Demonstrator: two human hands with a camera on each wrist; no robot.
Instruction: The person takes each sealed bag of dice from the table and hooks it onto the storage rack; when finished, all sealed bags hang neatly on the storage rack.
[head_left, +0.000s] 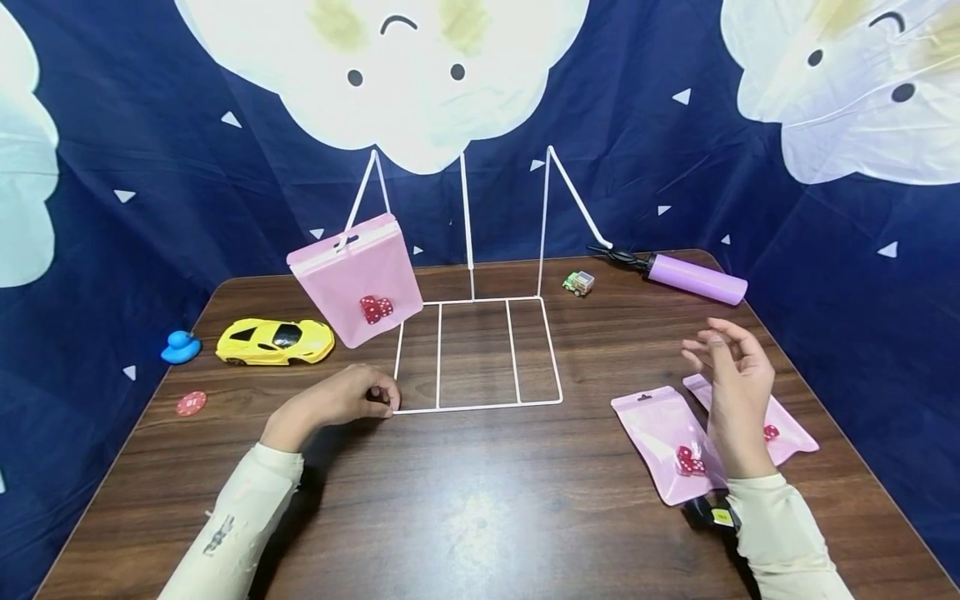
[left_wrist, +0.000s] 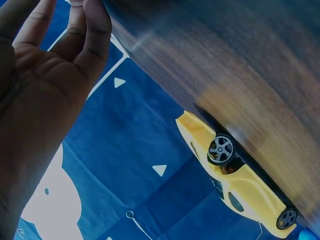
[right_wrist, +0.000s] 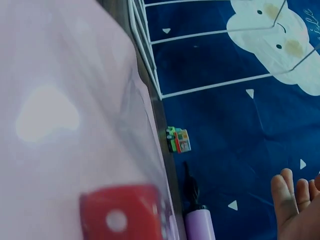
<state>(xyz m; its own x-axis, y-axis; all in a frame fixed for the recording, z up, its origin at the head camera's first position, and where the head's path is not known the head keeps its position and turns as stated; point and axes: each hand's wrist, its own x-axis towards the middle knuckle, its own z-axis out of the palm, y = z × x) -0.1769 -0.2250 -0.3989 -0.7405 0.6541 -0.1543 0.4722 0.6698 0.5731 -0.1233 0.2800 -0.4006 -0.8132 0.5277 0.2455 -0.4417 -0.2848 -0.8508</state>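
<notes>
A white wire rack stands on the table, and my left hand pinches its front left corner between thumb and fingers. On the rack's left arm hangs a pink zip bag with red dice showing on it. My right hand is raised with relaxed fingers and holds nothing. Below it lie two more pink bags, a nearer one and a farther one partly hidden by the hand. Both show red dice. In the right wrist view, a pink bag fills the left side.
A yellow toy car, a blue rubber duck and a red chip lie on the left. Behind to the right are a small toy truck and a purple hand pump. A black object sits by my right sleeve.
</notes>
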